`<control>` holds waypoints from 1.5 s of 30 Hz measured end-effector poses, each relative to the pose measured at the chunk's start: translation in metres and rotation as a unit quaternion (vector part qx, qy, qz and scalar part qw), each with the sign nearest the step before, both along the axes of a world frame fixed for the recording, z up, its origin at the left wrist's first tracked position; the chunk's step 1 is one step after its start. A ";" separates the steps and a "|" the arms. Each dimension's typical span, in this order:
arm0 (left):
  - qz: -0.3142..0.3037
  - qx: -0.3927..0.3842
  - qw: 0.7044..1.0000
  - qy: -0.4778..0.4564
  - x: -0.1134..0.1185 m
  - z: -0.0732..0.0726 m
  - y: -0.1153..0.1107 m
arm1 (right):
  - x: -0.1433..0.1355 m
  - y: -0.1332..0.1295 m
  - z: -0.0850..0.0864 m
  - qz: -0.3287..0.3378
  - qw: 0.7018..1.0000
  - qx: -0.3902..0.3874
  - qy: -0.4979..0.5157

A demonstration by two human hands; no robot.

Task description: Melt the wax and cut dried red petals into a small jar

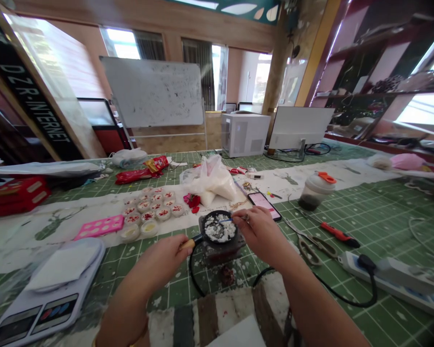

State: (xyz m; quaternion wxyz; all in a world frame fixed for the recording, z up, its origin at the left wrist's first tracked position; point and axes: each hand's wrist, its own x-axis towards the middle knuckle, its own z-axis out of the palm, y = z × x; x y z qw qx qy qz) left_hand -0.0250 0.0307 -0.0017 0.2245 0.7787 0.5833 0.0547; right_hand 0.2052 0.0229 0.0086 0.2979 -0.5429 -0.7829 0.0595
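A small black pan (220,212) rests on a little dark hot plate (220,255) in the middle of the table. White lumps (224,233) fill much of the pan. My left hand (171,250) is closed round the pan's wooden handle (190,243), left of the pan. At the pan's right edge, my right hand (253,230) pinches a thin stick (226,220), whose far end reaches over the lumps. Behind the pan stands a clear plastic bag (217,180) with white material inside.
Small cups (150,228) with red bits, a pink mold (101,226) and a white scale (54,299) are at left. On the right lie a phone (265,205), scissors (309,246), a red-handled tool (340,234), a shaker bottle (315,190) and a power strip (401,284) with a black cable.
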 end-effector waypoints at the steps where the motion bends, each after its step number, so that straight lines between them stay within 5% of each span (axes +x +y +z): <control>1: -0.001 0.000 1.000 0.001 0.000 0.000 0.000 | -0.001 0.001 -0.001 -0.005 1.000 -0.001 0.003; 7: 0.001 0.002 1.000 0.007 0.000 0.000 -0.001 | -0.003 0.000 -0.005 0.086 0.996 -0.032 -0.007; 14: 0.005 -0.002 1.000 0.004 0.001 0.002 0.000 | 0.010 -0.012 0.011 0.092 0.995 -0.027 0.010; 23: 0.012 -0.014 1.000 0.022 0.002 0.002 0.001 | 0.021 0.001 0.005 -0.043 0.999 0.001 -0.032; 29: 0.010 -0.006 1.000 0.029 0.002 0.002 0.000 | 0.013 -0.007 0.008 0.041 0.997 -0.026 -0.056; 34: 0.007 -0.005 1.000 0.017 0.000 0.002 0.000 | 0.014 -0.009 0.007 0.002 0.997 -0.028 -0.069; 39: 0.007 -0.001 1.000 0.019 0.000 0.001 0.001 | 0.011 -0.012 0.008 0.065 0.995 -0.040 -0.068; 45: 0.009 -0.002 1.000 0.020 0.000 0.001 0.001 | 0.014 0.001 0.003 -0.033 0.998 -0.017 -0.048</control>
